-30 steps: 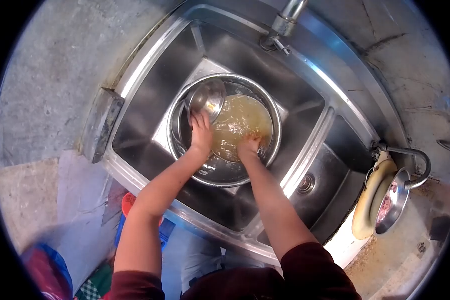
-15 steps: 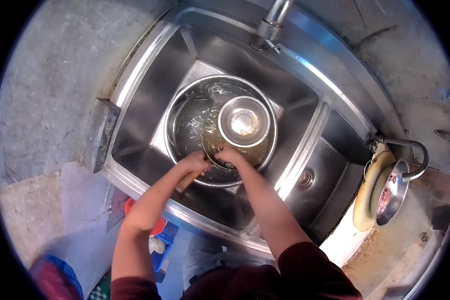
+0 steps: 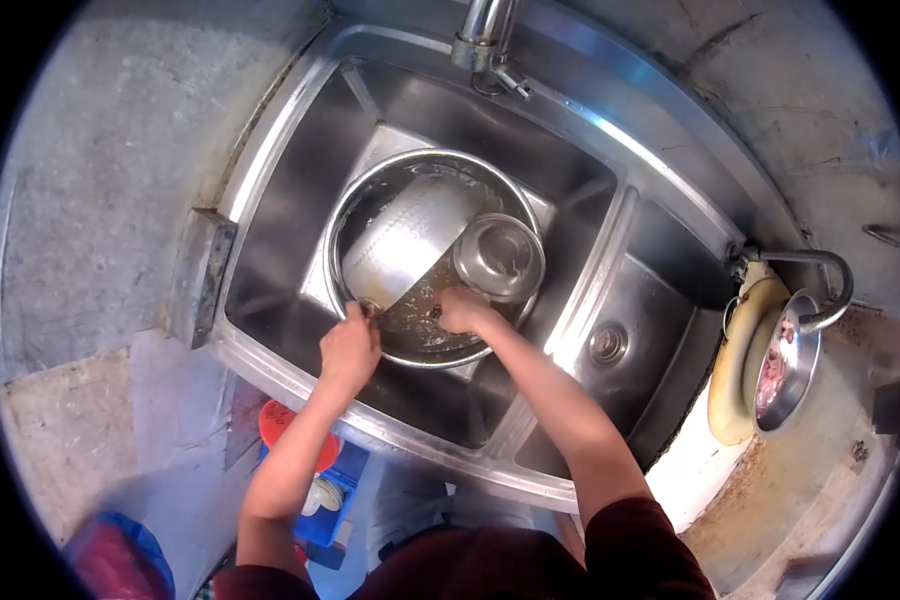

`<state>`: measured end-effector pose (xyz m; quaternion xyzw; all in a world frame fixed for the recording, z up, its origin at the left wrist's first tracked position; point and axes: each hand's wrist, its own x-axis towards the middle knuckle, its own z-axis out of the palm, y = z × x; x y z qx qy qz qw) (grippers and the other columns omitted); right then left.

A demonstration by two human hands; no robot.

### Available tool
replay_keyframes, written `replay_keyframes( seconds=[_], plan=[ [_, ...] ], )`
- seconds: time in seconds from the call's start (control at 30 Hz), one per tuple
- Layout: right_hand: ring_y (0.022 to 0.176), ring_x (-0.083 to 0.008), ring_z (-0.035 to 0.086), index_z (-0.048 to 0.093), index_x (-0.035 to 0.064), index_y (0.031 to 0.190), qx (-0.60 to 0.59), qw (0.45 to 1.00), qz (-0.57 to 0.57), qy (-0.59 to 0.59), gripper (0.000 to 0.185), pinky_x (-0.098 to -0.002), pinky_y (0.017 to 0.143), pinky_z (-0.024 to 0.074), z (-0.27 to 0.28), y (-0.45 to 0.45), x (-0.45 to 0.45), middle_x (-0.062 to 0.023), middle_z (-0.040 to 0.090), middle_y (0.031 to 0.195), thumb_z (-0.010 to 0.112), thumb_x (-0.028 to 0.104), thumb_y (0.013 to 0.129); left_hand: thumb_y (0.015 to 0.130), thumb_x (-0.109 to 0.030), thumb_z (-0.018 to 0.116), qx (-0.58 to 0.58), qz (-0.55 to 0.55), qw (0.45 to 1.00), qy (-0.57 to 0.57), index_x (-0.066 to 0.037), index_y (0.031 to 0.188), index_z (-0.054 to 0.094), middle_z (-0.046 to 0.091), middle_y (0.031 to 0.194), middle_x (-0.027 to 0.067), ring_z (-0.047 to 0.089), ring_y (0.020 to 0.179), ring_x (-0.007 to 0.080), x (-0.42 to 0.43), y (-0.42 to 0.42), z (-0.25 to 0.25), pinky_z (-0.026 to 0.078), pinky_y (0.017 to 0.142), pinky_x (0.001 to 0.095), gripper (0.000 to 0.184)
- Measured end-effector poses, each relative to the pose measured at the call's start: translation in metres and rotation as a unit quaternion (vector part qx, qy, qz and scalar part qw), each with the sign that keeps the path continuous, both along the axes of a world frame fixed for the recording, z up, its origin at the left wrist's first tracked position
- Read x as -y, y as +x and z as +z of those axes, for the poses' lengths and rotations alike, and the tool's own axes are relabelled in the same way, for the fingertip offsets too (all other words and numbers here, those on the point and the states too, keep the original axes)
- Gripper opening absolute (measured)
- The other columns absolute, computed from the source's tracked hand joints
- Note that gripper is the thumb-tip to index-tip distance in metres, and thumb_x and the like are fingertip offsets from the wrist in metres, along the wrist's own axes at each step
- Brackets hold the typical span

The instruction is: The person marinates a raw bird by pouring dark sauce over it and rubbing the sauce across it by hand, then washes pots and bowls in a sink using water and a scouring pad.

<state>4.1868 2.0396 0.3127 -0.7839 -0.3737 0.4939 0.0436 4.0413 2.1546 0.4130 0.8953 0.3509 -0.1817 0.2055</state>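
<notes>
A wide metal pan (image 3: 405,235) lies tipped on its side in a large round basin (image 3: 336,290) of water, its rounded outer wall facing up and left. My left hand (image 3: 351,350) is closed at the pan's near end, around its handle, which the fingers mostly hide. Over the brownish water inside the basin is my right hand (image 3: 462,311), fingers curled downward beside the pan's open side. Something small and dark shows at those fingertips, too unclear to name. A small metal bowl (image 3: 499,258) sits in the basin just beyond my right hand.
The basin stands in the left bowl of a steel sink (image 3: 560,330), below a faucet (image 3: 485,45). A drain (image 3: 608,343) marks the right compartment. At right, a metal dish (image 3: 790,365) holds pinkish pieces. Below the sink are a red container (image 3: 282,422) and a blue crate (image 3: 322,528).
The pan has been tipped up from lying low in the water, its outer wall now exposed. My left hand has moved left and down. The small bowl now leans.
</notes>
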Motion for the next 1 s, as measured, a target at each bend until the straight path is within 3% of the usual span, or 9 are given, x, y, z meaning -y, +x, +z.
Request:
replay_keyframes(
  seconds=[0.2, 0.37, 0.5, 0.63, 0.7, 0.73, 0.83, 0.93, 1.0],
  plan=[
    [0.109, -0.0315, 0.049, 0.051, 0.0094, 0.114, 0.046, 0.934, -0.275, 0.224, 0.043, -0.0396, 0.091, 0.0393, 0.063, 0.02, 0.0, -0.0152, 0.055, 0.111, 0.06, 0.021, 0.073, 0.083, -0.013, 0.054, 0.195, 0.064, 0.975, 0.089, -0.002, 0.095, 0.042, 0.059, 0.07, 0.0196, 0.058, 0.062, 0.0379, -0.005, -0.02, 0.021, 0.046, 0.055, 0.0426, 0.02],
    [0.094, -0.0181, 0.053, 0.053, 0.0034, 0.11, -0.033, 0.749, -0.308, 0.586, 0.032, -0.0252, 0.079, 0.043, 0.098, 0.0, -0.044, -0.0088, 0.052, 0.107, 0.058, 0.007, 0.078, 0.082, -0.01, 0.054, 0.311, 0.176, 0.918, -0.174, -0.001, 0.086, 0.047, 0.054, 0.058, 0.0104, 0.053, 0.046, 0.0197, -0.003, -0.015, 0.021, 0.041, 0.043, 0.03, 0.012],
    [0.098, -0.0183, 0.052, 0.052, 0.0016, 0.107, -0.311, 0.765, -0.308, 0.472, 0.029, -0.0283, 0.082, 0.0417, 0.109, -0.04, -0.062, -0.0092, 0.052, 0.108, 0.058, 0.009, 0.079, 0.081, -0.009, 0.052, 0.227, 0.277, 0.867, -0.345, -0.002, 0.083, 0.047, 0.048, 0.057, 0.0013, 0.044, 0.041, 0.0083, 0.012, -0.01, 0.012, 0.034, 0.036, 0.0229, 0.009],
    [0.101, -0.025, 0.05, 0.06, 0.0134, 0.098, 0.192, 0.902, 0.124, 0.367, 0.032, -0.0383, 0.084, 0.0398, 0.058, 0.035, -0.045, -0.0063, 0.054, 0.102, 0.061, 0.009, 0.067, 0.081, -0.008, 0.052, 0.275, 0.307, 0.826, -0.385, -0.002, 0.086, 0.046, 0.045, 0.058, 0.0, 0.043, 0.041, 0.0071, 0.019, -0.017, 0.027, 0.033, 0.037, 0.0225, 0.009],
    [0.105, -0.0211, 0.047, 0.058, 0.0158, 0.092, 0.406, 0.818, 0.264, 0.311, 0.022, -0.0348, 0.087, 0.0367, 0.071, 0.094, -0.049, -0.0034, 0.051, 0.108, 0.053, 0.013, 0.071, 0.081, -0.006, 0.051, 0.268, 0.302, 0.83, -0.385, -0.003, 0.087, 0.046, 0.045, 0.059, -0.0002, 0.042, 0.042, 0.0069, 0.022, -0.022, 0.026, 0.033, 0.037, 0.0224, 0.009],
    [0.101, -0.0197, 0.048, 0.056, 0.0143, 0.09, 0.474, 0.704, 0.269, 0.455, 0.02, -0.0324, 0.083, 0.0373, 0.057, 0.117, -0.052, -0.004, 0.051, 0.103, 0.052, 0.015, 0.071, 0.081, -0.005, 0.05, 0.265, 0.291, 0.839, -0.377, -0.003, 0.088, 0.046, 0.045, 0.059, -0.0003, 0.042, 0.042, 0.0068, 0.027, -0.017, 0.025, 0.033, 0.037, 0.0224, 0.009],
    [0.095, -0.0215, 0.05, 0.055, 0.0103, 0.091, 0.469, 0.784, 0.122, 0.387, 0.024, -0.0341, 0.081, 0.0381, 0.063, 0.097, -0.046, -0.006, 0.053, 0.096, 0.056, 0.013, 0.068, 0.081, -0.005, 0.048, 0.277, 0.286, 0.829, -0.392, -0.003, 0.091, 0.045, 0.045, 0.058, -0.0005, 0.042, 0.042, 0.0067, 0.027, 0.002, 0.031, 0.034, 0.038, 0.0218, 0.01],
    [0.1, -0.0258, 0.05, 0.055, 0.0048, 0.097, 0.214, 0.907, -0.071, 0.355, 0.026, -0.0367, 0.087, 0.0381, 0.044, 0.02, -0.043, -0.0122, 0.054, 0.099, 0.058, 0.011, 0.071, 0.082, -0.008, 0.045, 0.28, 0.263, 0.825, -0.414, -0.004, 0.091, 0.044, 0.044, 0.056, -0.0004, 0.042, 0.042, 0.0073, 0.022, 0.014, 0.019, 0.034, 0.038, 0.0218, 0.01],
    [0.099, -0.0257, 0.051, 0.053, 0.0011, 0.106, -0.17, 0.871, -0.278, 0.368, 0.033, -0.0339, 0.085, 0.0397, 0.051, -0.011, -0.06, -0.0152, 0.054, 0.105, 0.061, 0.012, 0.075, 0.082, -0.007, 0.045, 0.258, 0.27, 0.832, -0.411, -0.003, 0.087, 0.044, 0.044, 0.055, 0.0006, 0.042, 0.041, 0.0083, 0.026, 0.015, 0.005, 0.035, 0.038, 0.0233, 0.007]
  ],
)
